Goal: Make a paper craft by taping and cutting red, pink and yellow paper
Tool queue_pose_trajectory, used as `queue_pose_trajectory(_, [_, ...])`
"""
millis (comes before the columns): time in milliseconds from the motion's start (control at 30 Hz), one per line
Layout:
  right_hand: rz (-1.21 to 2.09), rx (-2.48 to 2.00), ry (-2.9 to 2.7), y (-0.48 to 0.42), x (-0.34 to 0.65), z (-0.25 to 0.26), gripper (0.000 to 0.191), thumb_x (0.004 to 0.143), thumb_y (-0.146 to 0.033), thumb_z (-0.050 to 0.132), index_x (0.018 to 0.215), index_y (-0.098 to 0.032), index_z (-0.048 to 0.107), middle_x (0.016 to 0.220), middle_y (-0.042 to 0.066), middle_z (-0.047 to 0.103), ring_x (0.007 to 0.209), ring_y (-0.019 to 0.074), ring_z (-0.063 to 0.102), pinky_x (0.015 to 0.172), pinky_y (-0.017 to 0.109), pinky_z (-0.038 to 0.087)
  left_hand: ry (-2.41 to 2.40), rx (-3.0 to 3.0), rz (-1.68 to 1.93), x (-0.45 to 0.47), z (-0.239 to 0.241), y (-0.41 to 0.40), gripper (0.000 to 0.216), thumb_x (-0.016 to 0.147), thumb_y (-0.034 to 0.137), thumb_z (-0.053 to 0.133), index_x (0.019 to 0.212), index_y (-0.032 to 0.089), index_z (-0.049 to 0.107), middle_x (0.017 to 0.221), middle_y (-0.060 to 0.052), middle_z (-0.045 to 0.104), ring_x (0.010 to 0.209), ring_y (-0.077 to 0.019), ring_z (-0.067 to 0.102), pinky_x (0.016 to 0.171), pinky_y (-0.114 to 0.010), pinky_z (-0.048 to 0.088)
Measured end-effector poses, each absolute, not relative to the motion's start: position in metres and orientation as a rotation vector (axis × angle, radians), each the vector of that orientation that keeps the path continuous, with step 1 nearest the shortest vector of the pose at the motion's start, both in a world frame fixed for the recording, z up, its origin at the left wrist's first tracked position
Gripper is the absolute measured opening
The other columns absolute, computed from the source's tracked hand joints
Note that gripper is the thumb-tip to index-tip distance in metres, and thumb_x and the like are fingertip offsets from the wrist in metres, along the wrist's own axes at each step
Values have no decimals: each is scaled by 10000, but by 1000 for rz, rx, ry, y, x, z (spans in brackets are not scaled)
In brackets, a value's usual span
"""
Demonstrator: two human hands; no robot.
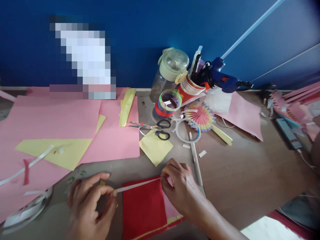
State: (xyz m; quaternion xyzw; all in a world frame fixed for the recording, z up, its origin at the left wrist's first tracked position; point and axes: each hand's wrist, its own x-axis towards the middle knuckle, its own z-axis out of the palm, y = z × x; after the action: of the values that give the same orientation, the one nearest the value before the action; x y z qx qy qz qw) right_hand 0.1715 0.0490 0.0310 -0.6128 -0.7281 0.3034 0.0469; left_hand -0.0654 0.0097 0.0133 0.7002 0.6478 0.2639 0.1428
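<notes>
My left hand (88, 208) and my right hand (181, 188) pinch the two ends of a thin white strip (137, 185) and hold it stretched across the top edge of a red paper sheet (143, 210). The red sheet lies on the brown table (250, 173) right in front of me, with a pink layer showing at its right edge under my right hand. Both hands have their fingers closed on the strip.
Scissors (160, 130) lie beside a yellow paper square (155, 147). Large pink sheets (50, 116) and a yellow sheet (57, 151) cover the left. A tape ring (188, 130), a paper fan (200, 116), a cup of tools (191, 88), a jar (170, 71) and a blue glue gun (225, 78) stand at the back.
</notes>
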Motion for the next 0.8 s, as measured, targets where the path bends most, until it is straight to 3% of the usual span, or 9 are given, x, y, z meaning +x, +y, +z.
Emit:
queue_pose_trajectory(267, [882, -1910, -2305, 52, 168, 31, 162, 755, -46, 497, 679, -184, 534, 776, 12, 538, 675, 146, 482, 684, 290, 312, 1931, 1983, 729, -61, 12, 10, 273, 858, 390, 471, 652, 241, 568, 954, -81, 630, 867, -275, 582, 932, -510, 352])
queue_pose_trajectory(800, [846, -1941, -2344, 55, 166, 32, 155, 775, -81, 507, 678, -194, 550, 776, 17, 549, 653, 150, 452, 661, 285, 280, 1906, 1997, 730, -62, 8, 8, 161, 822, 286, 497, 680, 240, 557, 986, -92, 609, 909, -280, 571, 951, -533, 333])
